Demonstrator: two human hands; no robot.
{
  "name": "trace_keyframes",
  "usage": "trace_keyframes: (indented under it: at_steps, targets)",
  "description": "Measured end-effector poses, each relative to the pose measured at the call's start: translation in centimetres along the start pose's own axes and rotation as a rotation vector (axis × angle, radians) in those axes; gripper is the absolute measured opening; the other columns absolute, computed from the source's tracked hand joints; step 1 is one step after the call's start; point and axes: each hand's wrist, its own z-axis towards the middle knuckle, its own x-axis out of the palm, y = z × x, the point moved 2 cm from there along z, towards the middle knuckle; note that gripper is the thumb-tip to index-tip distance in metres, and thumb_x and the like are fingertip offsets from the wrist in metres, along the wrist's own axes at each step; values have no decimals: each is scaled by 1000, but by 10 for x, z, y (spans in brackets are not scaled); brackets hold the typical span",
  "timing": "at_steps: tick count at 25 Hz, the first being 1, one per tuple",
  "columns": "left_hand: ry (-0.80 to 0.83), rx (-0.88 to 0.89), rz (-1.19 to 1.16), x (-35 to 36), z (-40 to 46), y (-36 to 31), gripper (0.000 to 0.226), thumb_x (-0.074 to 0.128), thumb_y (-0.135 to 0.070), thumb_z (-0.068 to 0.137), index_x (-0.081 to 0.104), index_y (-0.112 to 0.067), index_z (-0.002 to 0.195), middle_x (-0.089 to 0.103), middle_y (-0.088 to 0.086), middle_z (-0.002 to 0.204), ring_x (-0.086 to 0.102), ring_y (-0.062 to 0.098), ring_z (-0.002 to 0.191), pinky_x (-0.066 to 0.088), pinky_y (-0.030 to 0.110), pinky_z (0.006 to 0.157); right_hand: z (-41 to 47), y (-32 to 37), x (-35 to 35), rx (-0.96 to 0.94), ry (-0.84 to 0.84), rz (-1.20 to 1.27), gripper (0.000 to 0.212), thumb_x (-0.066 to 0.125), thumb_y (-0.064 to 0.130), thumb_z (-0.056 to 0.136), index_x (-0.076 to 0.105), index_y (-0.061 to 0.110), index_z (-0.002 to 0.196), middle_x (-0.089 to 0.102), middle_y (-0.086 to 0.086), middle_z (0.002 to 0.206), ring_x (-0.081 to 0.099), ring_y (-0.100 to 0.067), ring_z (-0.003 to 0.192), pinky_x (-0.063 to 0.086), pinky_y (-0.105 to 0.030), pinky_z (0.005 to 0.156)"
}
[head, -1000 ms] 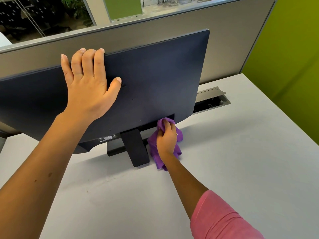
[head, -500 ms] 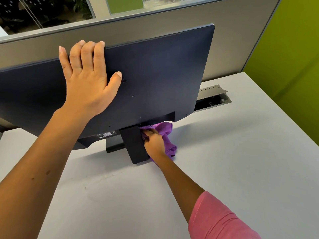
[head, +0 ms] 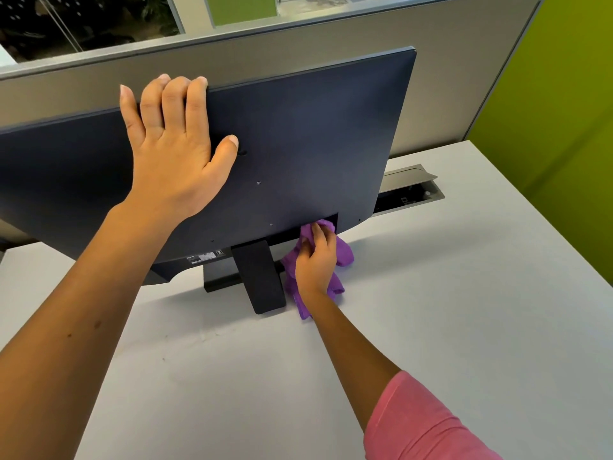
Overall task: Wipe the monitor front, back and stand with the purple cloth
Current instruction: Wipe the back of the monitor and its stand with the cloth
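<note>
The monitor point(head: 298, 134) stands on a pale grey desk point(head: 431, 327) with its dark back panel turned toward the camera. Its stand point(head: 260, 277) comes down from the lower middle of the panel to the desk surface.

The left hand point(head: 172, 154) lies spread and flat against the upper back of the monitor. Its 4 fingers point(head: 172, 94) reach up to the top edge and curl slightly over it, while the thumb point(head: 225, 147) is splayed out to the right and presses on the panel. The hand is wide open and grips nothing; it only rests on the monitor.

The right hand point(head: 315, 260) is closed around the purple cloth point(head: 343, 254), which is bunched in its grip. Loose folds of cloth spill out to the right of the hand and below it, with the lowest end hanging near the desk just beside the foot of the stand. The fingertips point(head: 316, 229) push the top of the cloth against the lower edge of the back panel, at a dark recess just to the right of the stand. The forearm runs back toward the lower right, ending in a pink sleeve point(head: 424, 423).

Behind the monitor runs a grey partition point(head: 331, 38). To its right, set into the desk, is a metal cable tray point(head: 411, 190) with its lid raised.
</note>
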Motion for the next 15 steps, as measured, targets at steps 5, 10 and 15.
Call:
trace_keyframes:
  at_steps: [5, 10, 15]
  targets:
    - [-4, 0, -8, 1, 1, 0, 60, 36, -42, 91, 25, -11, 142, 29, 10, 145, 15, 30, 141, -6, 53, 114, 3, -7, 13, -301, 183, -344, 36, 55, 34, 92, 61, 7, 115, 57, 23, 97, 55, -3, 93, 47, -7, 77]
    - [-5, -4, -9, 0, 0, 0, 59, 37, -40, 91, 26, -11, 141, 29, 10, 145, 16, 31, 141, -5, 53, 114, -6, -6, 18, 288, 250, 31, 12, 56, 11, 93, 66, 8, 98, 64, 1, 82, 61, -17, 81, 54, -25, 74]
    - [-7, -6, -16, -1, 0, -1, 58, 36, -40, 91, 25, -11, 141, 29, 11, 144, 16, 31, 140, -5, 53, 114, -1, -1, 8, 517, 365, 61, 30, 48, 1, 90, 63, 26, 81, 57, -2, 96, 55, -14, 91, 50, -36, 94]
